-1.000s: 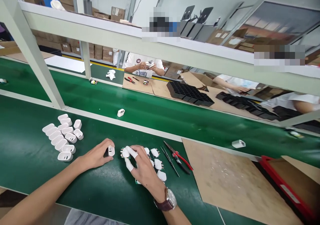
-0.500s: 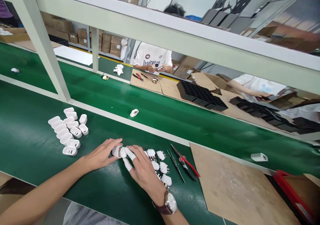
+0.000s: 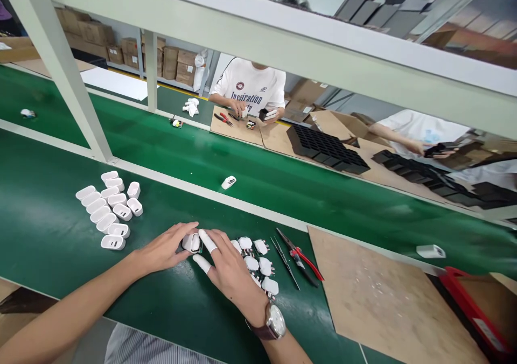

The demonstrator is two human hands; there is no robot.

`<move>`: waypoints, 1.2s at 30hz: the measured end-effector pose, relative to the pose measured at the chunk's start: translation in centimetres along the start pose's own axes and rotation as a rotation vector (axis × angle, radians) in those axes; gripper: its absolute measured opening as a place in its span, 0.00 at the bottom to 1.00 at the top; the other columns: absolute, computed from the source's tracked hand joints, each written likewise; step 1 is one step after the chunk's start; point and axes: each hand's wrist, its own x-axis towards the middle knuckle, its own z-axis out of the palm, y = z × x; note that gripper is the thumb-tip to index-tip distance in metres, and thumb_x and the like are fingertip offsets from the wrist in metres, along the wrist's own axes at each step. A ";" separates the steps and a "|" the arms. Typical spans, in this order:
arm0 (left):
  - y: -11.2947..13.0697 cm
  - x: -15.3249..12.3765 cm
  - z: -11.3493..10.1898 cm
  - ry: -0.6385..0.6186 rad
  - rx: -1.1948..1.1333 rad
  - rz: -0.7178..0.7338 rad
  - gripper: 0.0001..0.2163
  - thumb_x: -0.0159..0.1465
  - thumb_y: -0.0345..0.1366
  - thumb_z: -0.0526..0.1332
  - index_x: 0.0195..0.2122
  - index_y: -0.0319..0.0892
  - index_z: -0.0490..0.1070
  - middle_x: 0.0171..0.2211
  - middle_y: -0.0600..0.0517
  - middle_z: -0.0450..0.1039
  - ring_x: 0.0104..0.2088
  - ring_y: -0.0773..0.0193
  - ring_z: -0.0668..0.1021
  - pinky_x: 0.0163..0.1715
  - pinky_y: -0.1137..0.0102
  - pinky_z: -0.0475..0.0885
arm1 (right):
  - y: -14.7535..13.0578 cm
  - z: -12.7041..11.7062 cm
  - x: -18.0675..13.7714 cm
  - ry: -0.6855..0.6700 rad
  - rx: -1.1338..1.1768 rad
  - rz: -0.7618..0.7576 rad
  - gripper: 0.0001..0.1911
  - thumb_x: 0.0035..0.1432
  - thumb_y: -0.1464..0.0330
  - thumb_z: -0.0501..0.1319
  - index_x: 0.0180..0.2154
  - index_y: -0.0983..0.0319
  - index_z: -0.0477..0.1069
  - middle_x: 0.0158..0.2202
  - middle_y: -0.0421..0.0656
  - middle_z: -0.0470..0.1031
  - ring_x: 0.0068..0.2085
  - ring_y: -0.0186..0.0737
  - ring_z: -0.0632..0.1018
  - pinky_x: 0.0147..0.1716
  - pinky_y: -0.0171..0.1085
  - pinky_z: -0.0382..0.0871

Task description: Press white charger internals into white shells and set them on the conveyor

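Note:
My left hand (image 3: 167, 248) grips a white plastic charger housing (image 3: 187, 243) between thumb and fingers, its opening toward the right. A white-topped circuit module (image 3: 195, 242) sits partly in that opening, with a green board edge showing. White finger cots cover the thumb and a finger of my right hand (image 3: 226, 267), which are spread apart at the module's edge. Whether they touch it, I cannot tell. Just beyond the right hand lie several white-topped circuit modules (image 3: 265, 266) with metal prongs, partly hidden by the hand.
White housings (image 3: 97, 210) stand grouped at left. Tweezers (image 3: 285, 263) and red-handled pliers (image 3: 301, 259) lie right, beside a brown board (image 3: 379, 294) and red bin (image 3: 470, 315). A green conveyor (image 3: 258, 183) carries chargers. Co-workers sit opposite; a metal frame (image 3: 76, 68) crosses above.
The module has gone from between my right fingers into the housing's opening, and those fingers have spread. Chargers on the conveyor have shifted right. The co-worker opposite has moved their hands apart.

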 end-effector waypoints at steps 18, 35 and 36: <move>0.3 0.0 -0.5 -0.152 -0.133 -0.169 0.39 0.69 0.35 0.59 0.76 0.53 0.38 0.71 0.47 0.64 0.67 0.49 0.72 0.65 0.54 0.69 | -0.2 1.9 0.8 -0.076 -0.043 -0.022 0.23 0.64 0.79 0.57 0.59 0.61 0.68 0.62 0.56 0.70 0.57 0.55 0.74 0.53 0.54 0.77; 0.0 -0.5 -0.5 0.084 0.084 0.065 0.20 0.68 0.41 0.66 0.60 0.48 0.70 0.60 0.42 0.72 0.59 0.48 0.77 0.60 0.55 0.74 | 1.9 0.7 -0.9 0.040 0.105 0.145 0.24 0.72 0.68 0.58 0.66 0.57 0.60 0.60 0.53 0.72 0.58 0.53 0.77 0.55 0.55 0.78; 0.1 -0.5 -0.4 0.085 0.121 0.093 0.14 0.71 0.41 0.63 0.57 0.48 0.73 0.58 0.43 0.74 0.57 0.50 0.78 0.58 0.56 0.75 | 2.0 0.7 -1.3 0.053 0.106 0.146 0.23 0.72 0.68 0.58 0.66 0.56 0.60 0.60 0.52 0.73 0.58 0.53 0.77 0.55 0.55 0.78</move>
